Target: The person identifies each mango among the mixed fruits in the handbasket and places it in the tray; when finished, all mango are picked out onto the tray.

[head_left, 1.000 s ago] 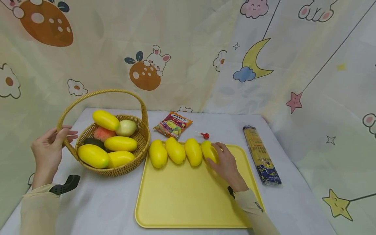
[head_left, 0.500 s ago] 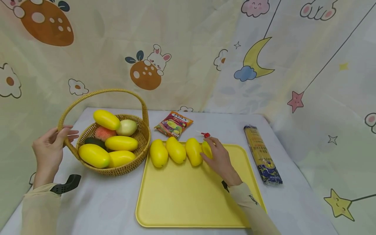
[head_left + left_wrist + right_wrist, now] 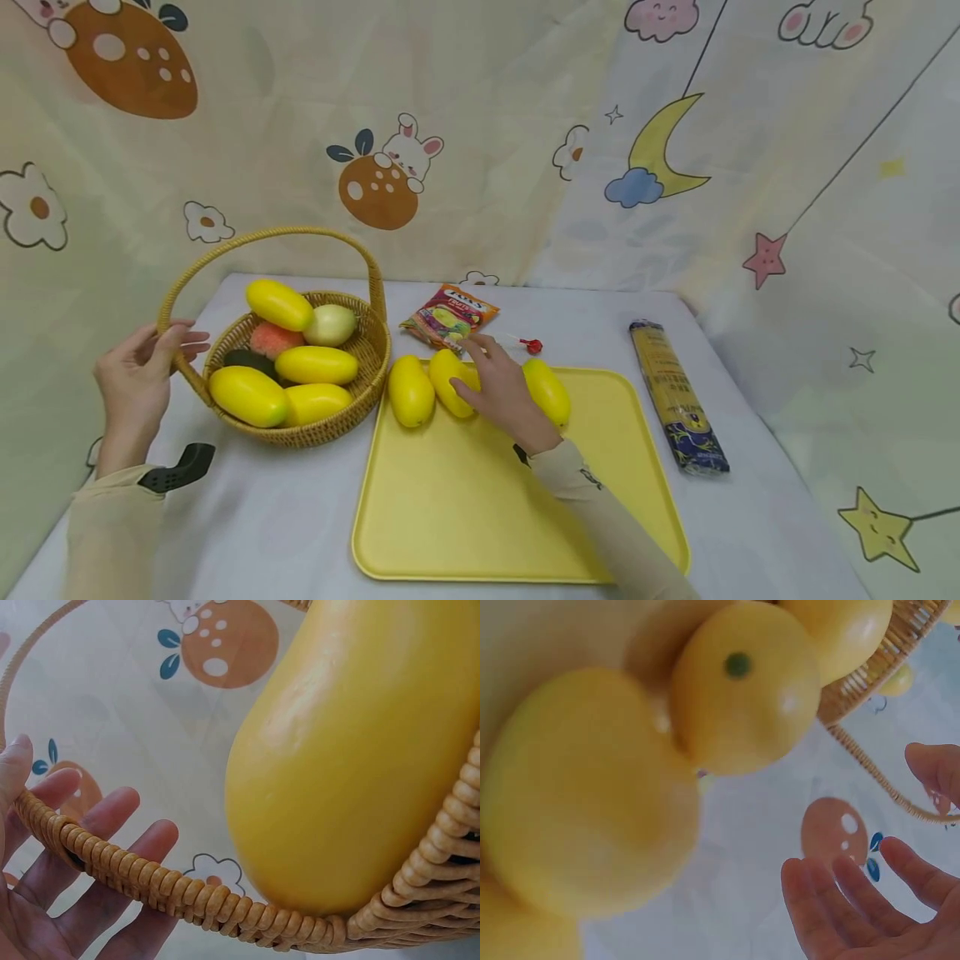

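My left hand (image 3: 138,375) holds the wicker basket (image 3: 300,435) by its handle (image 3: 187,896), thumb on one side and loosely extended fingers on the other. Inside lie several yellow mangoes (image 3: 246,397), a peach (image 3: 274,339), a pale green round fruit (image 3: 331,326) and a dark green fruit (image 3: 251,362). My right hand (image 3: 506,396), fingers spread, hovers over a row of mangoes on the yellow tray (image 3: 480,500), hiding most of one. To its left are two mangoes (image 3: 411,392), (image 3: 447,379); to its right, another mango (image 3: 547,393). The right wrist view shows nothing between the fingers (image 3: 870,896).
Behind the tray lie a FOX'S candy bag (image 3: 450,315) and a red lollipop (image 3: 533,346). A long noodle packet (image 3: 678,396) rests to the right of the tray. Patterned cloth (image 3: 487,167) hangs behind the white table (image 3: 262,525).
My right hand has left the rightmost mango and moved left along the row, uncovering that mango. The left hand stays at the basket handle. The view has shifted slightly.
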Demonstrator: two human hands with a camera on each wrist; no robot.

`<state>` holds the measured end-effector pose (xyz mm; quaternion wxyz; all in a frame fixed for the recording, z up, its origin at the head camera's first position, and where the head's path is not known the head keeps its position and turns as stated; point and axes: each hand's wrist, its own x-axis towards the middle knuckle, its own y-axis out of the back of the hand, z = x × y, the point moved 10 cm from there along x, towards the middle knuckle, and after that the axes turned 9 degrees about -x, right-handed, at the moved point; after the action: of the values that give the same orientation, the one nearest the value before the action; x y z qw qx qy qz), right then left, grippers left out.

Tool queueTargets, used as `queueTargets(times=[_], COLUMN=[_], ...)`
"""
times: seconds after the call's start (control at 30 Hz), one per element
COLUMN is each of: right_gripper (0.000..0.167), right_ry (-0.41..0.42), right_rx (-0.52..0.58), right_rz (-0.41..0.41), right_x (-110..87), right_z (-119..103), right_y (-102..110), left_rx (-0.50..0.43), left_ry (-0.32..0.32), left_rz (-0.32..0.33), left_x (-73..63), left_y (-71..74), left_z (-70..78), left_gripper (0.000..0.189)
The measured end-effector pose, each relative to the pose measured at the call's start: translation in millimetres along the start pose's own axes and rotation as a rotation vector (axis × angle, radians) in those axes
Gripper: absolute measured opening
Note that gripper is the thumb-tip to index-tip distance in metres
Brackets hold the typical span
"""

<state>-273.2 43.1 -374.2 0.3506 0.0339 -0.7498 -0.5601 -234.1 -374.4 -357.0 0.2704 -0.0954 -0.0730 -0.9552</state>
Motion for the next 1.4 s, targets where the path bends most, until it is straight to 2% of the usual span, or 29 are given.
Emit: queueTargets(times=[0.33,0.53,0.63,0.77,0.97,1.23,1.4], right_gripper=[0.056,0.054,0.054,0.056,0.059,0.058,0.059], right_ry=[0.094,0.138,0.144,0.155,0.134,0.106,0.082], right_rx=[0.079,0.079,0.073,0.073,0.053,0.045,0.043], right_rz=[0.004,-0.023,-0.047,-0.084,-0.137,-0.199,-0.256], right_x=[38.2,59.8,70.3,85.9,106.9,124.7,132.5], right_z=[-52,-83,-93,-105,-116,-124,-132], right_y=[-11,-22,-26,-35,-49,-66,-83], left_rx=[-0.006,-0.124,-0.118,-0.056,-0.066,-0.068,-0.059], left_ry=[0.002,-0.004,-0.016,-0.02,-0.024,-0.024,0.005], left_rz=[0.004,0.01,0.002,0.003,0.013,0.011,0.009], left_x=[-0.3,-0.4,-0.4,0.1,0.8,2.3,0.6], left_y=[-0.6,-1.4,-3.3,-2.7,-2.6,-5.6,-1.0], left_z=[0.3,-1.1,0.2,1.0,1.6,2.8,-1.3], left_gripper=[0.035,0.032,0.032,0.033,0.032,0.032,0.033])
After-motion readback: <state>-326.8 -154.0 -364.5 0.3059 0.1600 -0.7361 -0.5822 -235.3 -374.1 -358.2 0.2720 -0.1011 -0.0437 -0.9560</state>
